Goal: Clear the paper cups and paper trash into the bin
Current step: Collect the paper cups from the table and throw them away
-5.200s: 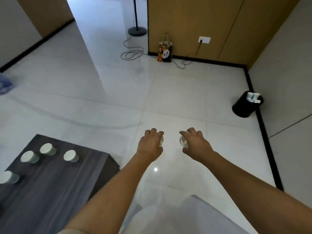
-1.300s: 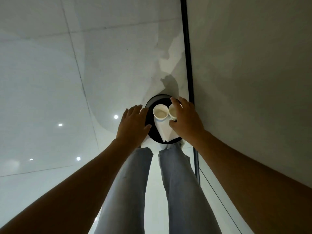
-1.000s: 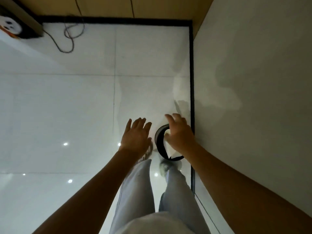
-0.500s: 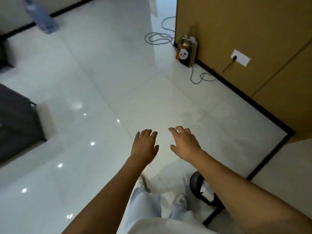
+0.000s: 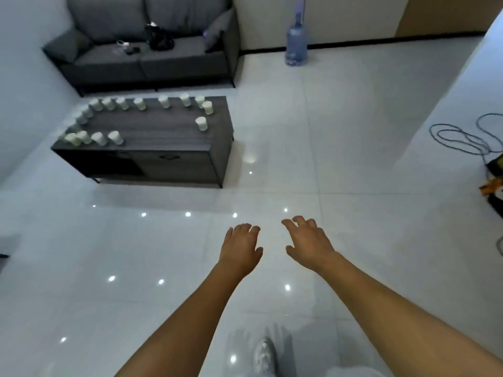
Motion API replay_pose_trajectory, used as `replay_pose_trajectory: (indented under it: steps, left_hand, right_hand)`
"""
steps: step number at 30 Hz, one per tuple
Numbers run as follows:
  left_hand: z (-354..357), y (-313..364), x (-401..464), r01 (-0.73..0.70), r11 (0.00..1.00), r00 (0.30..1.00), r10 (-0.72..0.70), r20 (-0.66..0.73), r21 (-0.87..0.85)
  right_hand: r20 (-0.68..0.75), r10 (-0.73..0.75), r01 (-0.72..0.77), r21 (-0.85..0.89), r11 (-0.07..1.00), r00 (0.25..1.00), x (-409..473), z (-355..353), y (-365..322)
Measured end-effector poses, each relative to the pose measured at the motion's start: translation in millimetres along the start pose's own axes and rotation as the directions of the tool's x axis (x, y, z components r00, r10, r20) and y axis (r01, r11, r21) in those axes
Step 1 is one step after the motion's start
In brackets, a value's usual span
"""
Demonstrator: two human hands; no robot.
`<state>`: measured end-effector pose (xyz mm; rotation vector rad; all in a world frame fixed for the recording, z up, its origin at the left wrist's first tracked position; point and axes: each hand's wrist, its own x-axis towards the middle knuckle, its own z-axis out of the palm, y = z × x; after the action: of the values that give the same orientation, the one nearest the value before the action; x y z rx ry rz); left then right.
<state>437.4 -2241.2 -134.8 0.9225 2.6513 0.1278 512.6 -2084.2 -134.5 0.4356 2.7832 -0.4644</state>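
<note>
Shoe (image 5: 265, 355) blurred, perhaps mid-step

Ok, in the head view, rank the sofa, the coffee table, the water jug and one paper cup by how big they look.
1. sofa and coffee table: alike in the frame, and the table stands nearer, so I won't rank them.
2. water jug.
3. paper cup, smallest.
</note>
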Motion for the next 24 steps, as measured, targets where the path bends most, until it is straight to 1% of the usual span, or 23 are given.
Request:
replay_pose_trajectory:
  steps: [2,6,10,18,24]
  left_hand:
    - [-16,-57,4,0.086,0.996,0.996,-0.086,0.003,-0.021]
    - [-42,-129,13,0.214,0.974,0.977,-0.214,0.004,-0.072]
    - [-62,-187,43,0.315,0.941,0.949,-0.316,0.01,-0.124]
    - [-120,-285,160,0.443,0.871,0.885,-0.463,-0.051,-0.213]
    - [-171,-353,221,0.528,0.795,0.818,-0.571,-0.074,-0.298]
  right_hand:
    - [0.02,-0.068,0.069,-0.014,0.998,0.997,38,0,-48]
    - [0.055,-0.175,0.177,-0.033,0.984,0.983,96,-3,-114]
    - [0.102,-0.255,0.261,-0.05,0.964,0.961,164,-12,-163]
    - [0.129,-0.351,0.365,-0.101,0.926,0.927,342,-56,-224]
    - [0.161,-0.461,0.482,-0.138,0.865,0.873,455,-98,-292]
